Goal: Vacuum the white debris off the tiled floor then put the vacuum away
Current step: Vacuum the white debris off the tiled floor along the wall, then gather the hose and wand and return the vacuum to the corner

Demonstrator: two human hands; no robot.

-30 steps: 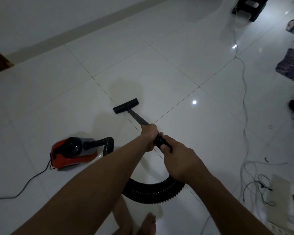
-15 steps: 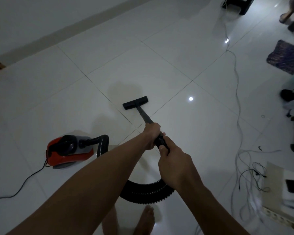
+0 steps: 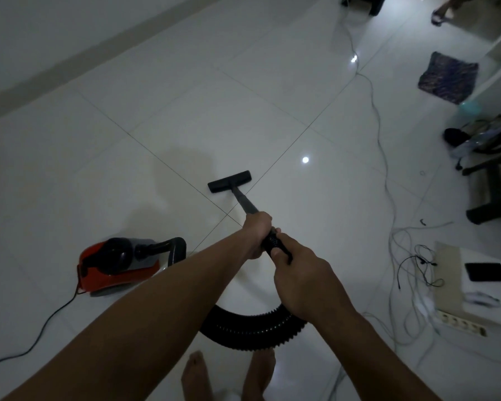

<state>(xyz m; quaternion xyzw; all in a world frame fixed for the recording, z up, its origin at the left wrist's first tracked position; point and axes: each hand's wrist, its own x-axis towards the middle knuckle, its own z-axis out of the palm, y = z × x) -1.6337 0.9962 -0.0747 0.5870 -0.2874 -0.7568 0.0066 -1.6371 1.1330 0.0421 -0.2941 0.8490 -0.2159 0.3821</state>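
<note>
Nozzle [image 3: 229, 181] of the vacuum, flat and black, lies on the tiled floor [image 3: 162, 117] a little above the middle of the frame, just beside a crossing of two tile joints. Its dark wand [image 3: 246, 203] slants from it down and to the right into the left hand [image 3: 258, 231], whose fingers are curled round the tube. Directly below it the right hand [image 3: 304, 280] grips the ribbed end of the black hose [image 3: 252, 328], and the two hands almost touch each other.

The hose makes a loop under both forearms at the lower middle and goes up again to the red vacuum body [image 3: 117, 266], which stands on the floor at the left, well apart from the nozzle. A black power cord [image 3: 41, 334] runs from the body to the lower left edge. Two bare feet [image 3: 197, 377] show at the bottom edge.

On the right a thin white cable [image 3: 379, 134] crosses the floor from the top down to a bundle of wires near a power strip [image 3: 460, 325] and a white box [image 3: 485, 287]. A dark mat [image 3: 447, 78] lies at the upper right.
</note>
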